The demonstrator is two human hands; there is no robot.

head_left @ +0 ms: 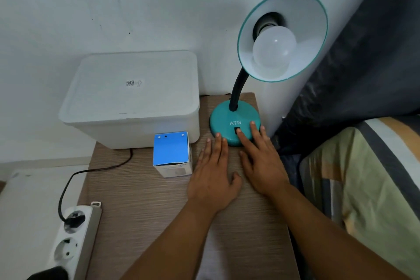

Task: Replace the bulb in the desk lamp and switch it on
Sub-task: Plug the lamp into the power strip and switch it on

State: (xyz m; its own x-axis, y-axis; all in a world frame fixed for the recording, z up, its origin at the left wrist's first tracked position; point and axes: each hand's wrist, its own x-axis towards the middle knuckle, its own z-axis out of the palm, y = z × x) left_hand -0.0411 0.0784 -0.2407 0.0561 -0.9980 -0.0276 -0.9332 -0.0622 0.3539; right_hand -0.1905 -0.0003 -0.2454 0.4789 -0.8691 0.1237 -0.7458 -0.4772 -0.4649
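Observation:
A teal desk lamp stands at the back right of the wooden table, its round base [227, 121] marked ATN. Its shade [311, 29] faces me, with a white round bulb [273, 48] screwed into the socket; the bulb is not lit. A small black rocker switch [237, 130] sits on the front of the base. My right hand [261, 161] lies flat with its index fingertip touching the switch and other fingers on the base. My left hand [213, 175] rests flat on the table, fingertips at the base's front edge. Both hands hold nothing.
A blue-topped bulb box [171, 152] stands left of my left hand. Behind it is a white lidded plastic bin [131, 97]. A black cord [91, 171] runs to a white power strip [72, 236] at the lower left. A bed with striped bedding [363, 177] lies at the right.

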